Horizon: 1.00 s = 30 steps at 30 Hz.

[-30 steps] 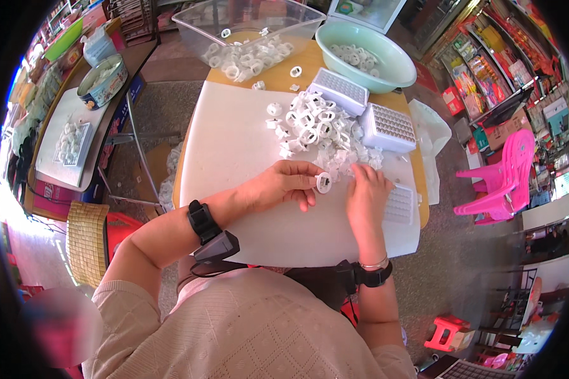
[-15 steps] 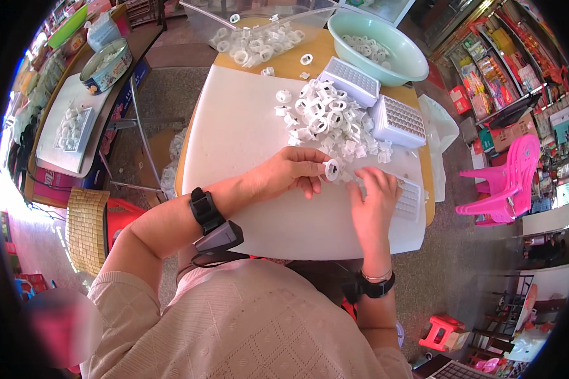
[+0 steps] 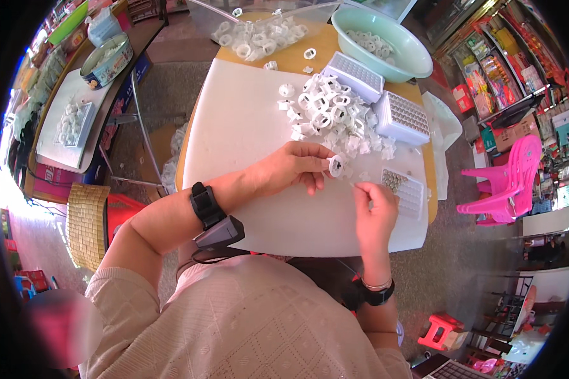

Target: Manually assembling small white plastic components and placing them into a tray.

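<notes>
My left hand [image 3: 300, 167] pinches a white plastic ring part [image 3: 336, 166] with a dark slot, between thumb and forefinger above the white board [image 3: 246, 114]. Just right of it and a little nearer to me, my right hand [image 3: 377, 211] has its thumb and forefinger pressed together. Whatever the right fingertips hold, if anything, is too small to name. Beside that hand lies a shallow clear tray [image 3: 412, 203] with rows of hollows. Small metallic pieces [image 3: 395, 181] fill its far left part. Beyond my hands rises a heap of similar white plastic parts [image 3: 325, 114].
Two stacks of white trays [image 3: 401, 120] [image 3: 354, 74] stand right of the heap. Behind them is a pale green basin [image 3: 423, 63] holding more parts. A clear bin [image 3: 202, 19] of white rings sits at the far edge. Pink chairs [image 3: 509, 180] stand to the right.
My right hand has drawn back from the white ring part toward me, and its fingers have closed together. The metallic pieces in the tray now show. My left hand keeps its hold.
</notes>
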Tool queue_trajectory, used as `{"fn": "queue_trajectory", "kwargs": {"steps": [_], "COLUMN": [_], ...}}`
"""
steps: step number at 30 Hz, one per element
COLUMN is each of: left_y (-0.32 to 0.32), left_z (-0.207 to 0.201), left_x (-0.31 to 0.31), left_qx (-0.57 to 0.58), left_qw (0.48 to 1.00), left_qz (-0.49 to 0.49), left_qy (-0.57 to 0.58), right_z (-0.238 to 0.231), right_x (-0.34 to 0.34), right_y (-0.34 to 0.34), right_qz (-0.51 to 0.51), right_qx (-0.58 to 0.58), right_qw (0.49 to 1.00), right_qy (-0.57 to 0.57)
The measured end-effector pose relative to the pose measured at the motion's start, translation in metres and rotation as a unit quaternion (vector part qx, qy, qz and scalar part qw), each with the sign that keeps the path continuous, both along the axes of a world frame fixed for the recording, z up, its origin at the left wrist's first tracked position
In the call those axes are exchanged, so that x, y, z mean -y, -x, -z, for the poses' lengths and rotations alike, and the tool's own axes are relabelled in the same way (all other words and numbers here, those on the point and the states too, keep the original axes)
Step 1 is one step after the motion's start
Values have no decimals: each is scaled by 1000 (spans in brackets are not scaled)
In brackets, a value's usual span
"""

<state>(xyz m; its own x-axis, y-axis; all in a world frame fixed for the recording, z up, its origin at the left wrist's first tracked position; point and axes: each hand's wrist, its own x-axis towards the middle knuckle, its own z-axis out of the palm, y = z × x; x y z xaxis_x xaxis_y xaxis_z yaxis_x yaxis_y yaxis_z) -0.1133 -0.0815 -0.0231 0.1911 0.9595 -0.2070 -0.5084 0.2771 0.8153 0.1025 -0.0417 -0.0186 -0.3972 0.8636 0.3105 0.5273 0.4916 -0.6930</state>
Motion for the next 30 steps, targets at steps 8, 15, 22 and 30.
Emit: {"fn": "queue_trajectory", "kwargs": {"steps": [8, 15, 22, 30], "left_y": [1, 1, 2, 0], "left_z": [2, -1, 2, 2], "left_x": [-1, 1, 0, 0], "left_qx": [12, 8, 11, -18], "left_qw": [1000, 1000, 1000, 999], "left_qz": [2, 9, 17, 41], "left_qy": [-5, -5, -9, -28], "right_z": [-1, 9, 10, -20], "right_x": [12, 3, 6, 14], "right_y": [-9, -1, 1, 17], "right_qz": [-43, -76, -93, -32], "right_qx": [36, 102, 32, -139], "right_qw": [995, 980, 989, 990], "right_qy": [-82, -154, -109, -15]}}
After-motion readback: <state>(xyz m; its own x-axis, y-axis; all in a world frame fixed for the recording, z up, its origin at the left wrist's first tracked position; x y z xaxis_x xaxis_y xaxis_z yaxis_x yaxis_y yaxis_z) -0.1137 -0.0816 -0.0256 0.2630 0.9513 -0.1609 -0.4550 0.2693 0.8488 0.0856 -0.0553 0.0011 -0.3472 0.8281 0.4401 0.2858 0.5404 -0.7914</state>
